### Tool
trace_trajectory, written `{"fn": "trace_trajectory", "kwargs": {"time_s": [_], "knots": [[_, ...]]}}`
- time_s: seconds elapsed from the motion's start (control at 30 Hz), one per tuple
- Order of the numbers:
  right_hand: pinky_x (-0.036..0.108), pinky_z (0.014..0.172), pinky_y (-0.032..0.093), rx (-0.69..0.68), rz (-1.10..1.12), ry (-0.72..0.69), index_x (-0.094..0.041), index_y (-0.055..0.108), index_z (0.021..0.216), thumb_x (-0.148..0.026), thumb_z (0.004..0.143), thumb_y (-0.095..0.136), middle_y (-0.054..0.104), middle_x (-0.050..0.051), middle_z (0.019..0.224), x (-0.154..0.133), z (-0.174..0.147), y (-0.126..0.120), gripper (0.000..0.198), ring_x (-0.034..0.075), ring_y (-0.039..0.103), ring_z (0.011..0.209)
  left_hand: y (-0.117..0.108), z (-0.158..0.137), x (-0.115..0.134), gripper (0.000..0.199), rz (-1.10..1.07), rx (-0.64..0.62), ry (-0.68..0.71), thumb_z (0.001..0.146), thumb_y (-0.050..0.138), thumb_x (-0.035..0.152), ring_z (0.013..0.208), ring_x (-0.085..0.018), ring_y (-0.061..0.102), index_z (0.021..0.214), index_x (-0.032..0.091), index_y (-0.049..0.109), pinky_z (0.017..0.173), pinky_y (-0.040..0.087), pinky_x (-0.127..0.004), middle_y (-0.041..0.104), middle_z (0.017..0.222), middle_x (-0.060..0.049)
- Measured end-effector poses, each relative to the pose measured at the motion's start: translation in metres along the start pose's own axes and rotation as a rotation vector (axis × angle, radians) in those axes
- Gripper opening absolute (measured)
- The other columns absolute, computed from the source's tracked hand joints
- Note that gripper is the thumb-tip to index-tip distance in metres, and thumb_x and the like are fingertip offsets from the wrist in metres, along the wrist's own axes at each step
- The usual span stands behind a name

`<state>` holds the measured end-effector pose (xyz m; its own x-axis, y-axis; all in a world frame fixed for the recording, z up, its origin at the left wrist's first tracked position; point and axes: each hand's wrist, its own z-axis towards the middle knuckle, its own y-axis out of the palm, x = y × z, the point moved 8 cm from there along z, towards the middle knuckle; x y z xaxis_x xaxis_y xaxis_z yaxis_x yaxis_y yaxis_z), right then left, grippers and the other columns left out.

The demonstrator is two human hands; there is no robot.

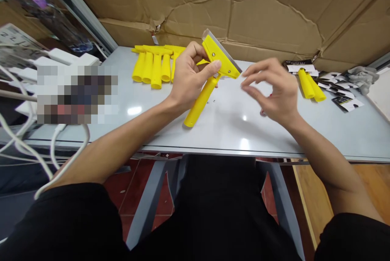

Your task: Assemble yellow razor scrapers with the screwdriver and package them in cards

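My left hand (190,76) is closed around the head of a yellow scraper (199,104), its thumb pressed on the head near two screws. The handle slants down to the left, and a metal blade (224,50) runs along the upper right edge. Just right of the blade's lower corner is my right hand (276,90), slightly blurred, with thumb and fingers bent but apart and nothing visible between them. Below the scraper, small metal screws (214,100) lie on the table (225,135). Something small and red (262,112) is mostly hidden behind the right hand.
Several yellow scrapers (156,70) lie in a row at the back left. Two yellow handles (310,86) rest at the right beside black-and-white cards (347,102) and a crumpled grey bundle (362,77). White cables (55,147) hang at the left; cardboard (213,5) lines the back.
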<state>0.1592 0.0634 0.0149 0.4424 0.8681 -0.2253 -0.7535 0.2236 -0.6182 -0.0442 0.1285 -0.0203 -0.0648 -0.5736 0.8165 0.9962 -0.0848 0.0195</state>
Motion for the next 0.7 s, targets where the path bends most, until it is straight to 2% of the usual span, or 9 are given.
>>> {"fn": "trace_trajectory", "kwargs": {"time_s": [0.07,0.1,0.17,0.23,0.33,0.47,0.63,0.7], "knots": [[0.028,0.112,0.057,0.081,0.032,0.155,-0.015,0.076,0.105,-0.056,0.105,0.063,0.066,0.008,0.128,0.013,0.003,-0.014,0.043,0.009,0.062,0.124,0.010,-0.008,0.004,0.060,0.022,-0.031,-0.015,0.086,0.090,0.074,0.083,-0.020,0.078,0.098,0.028,0.055,0.051,0.064,-0.032,0.077,0.104,-0.002],[0.030,0.116,0.057,0.077,0.032,0.198,-0.015,0.076,0.103,-0.061,0.104,0.062,0.065,0.009,0.130,0.017,0.003,-0.015,0.048,0.010,0.061,0.127,0.014,-0.011,0.006,0.059,0.021,-0.039,-0.022,0.086,0.090,0.073,0.084,-0.021,0.079,0.098,0.028,0.055,0.052,0.064,-0.031,0.078,0.105,-0.003],[0.034,0.126,0.054,0.003,0.013,0.251,-0.014,0.076,0.104,-0.065,0.104,0.058,0.063,0.011,0.134,0.019,0.001,-0.009,0.053,0.012,0.060,0.133,0.019,-0.018,0.010,0.055,0.011,-0.041,-0.035,0.087,0.091,0.069,0.085,-0.021,0.080,0.098,0.027,0.057,0.052,0.064,-0.032,0.079,0.105,-0.003],[0.035,0.128,0.053,-0.070,-0.011,0.292,-0.014,0.075,0.107,-0.063,0.107,0.053,0.062,0.012,0.137,0.019,-0.002,0.000,0.054,0.013,0.059,0.135,0.022,-0.023,0.013,0.051,0.006,-0.033,-0.044,0.089,0.091,0.065,0.085,-0.021,0.080,0.097,0.027,0.058,0.053,0.065,-0.033,0.079,0.106,-0.004],[0.030,0.119,0.057,-0.103,0.007,0.341,-0.014,0.074,0.110,-0.063,0.108,0.050,0.061,0.013,0.138,0.017,-0.005,0.008,0.055,0.012,0.058,0.133,0.023,-0.028,0.012,0.049,0.005,-0.030,-0.069,0.090,0.090,0.063,0.087,-0.022,0.080,0.098,0.027,0.058,0.056,0.067,-0.034,0.078,0.107,-0.004],[0.021,0.102,0.060,-0.060,0.108,0.389,-0.013,0.074,0.112,-0.066,0.107,0.053,0.064,0.012,0.133,0.015,-0.006,0.009,0.057,0.008,0.061,0.123,0.025,-0.030,0.009,0.052,-0.015,-0.046,-0.111,0.088,0.091,0.066,0.089,-0.022,0.081,0.098,0.027,0.058,0.059,0.068,-0.032,0.080,0.110,-0.004],[0.018,0.093,0.058,-0.023,0.248,0.417,-0.012,0.074,0.108,-0.068,0.103,0.061,0.068,0.010,0.121,0.016,-0.008,0.012,0.057,0.004,0.063,0.109,0.025,-0.031,0.009,0.055,-0.057,-0.037,-0.164,0.082,0.097,0.066,0.086,-0.022,0.079,0.094,0.027,0.059,0.052,0.065,-0.031,0.080,0.110,-0.004],[0.017,0.091,0.058,-0.023,0.299,0.451,-0.013,0.073,0.113,-0.071,0.101,0.063,0.069,0.009,0.120,0.018,-0.010,0.014,0.061,0.002,0.062,0.101,0.027,-0.032,0.011,0.055,-0.053,-0.043,-0.168,0.082,0.096,0.066,0.085,-0.022,0.079,0.094,0.027,0.059,0.053,0.065,-0.031,0.080,0.109,-0.003]]}}
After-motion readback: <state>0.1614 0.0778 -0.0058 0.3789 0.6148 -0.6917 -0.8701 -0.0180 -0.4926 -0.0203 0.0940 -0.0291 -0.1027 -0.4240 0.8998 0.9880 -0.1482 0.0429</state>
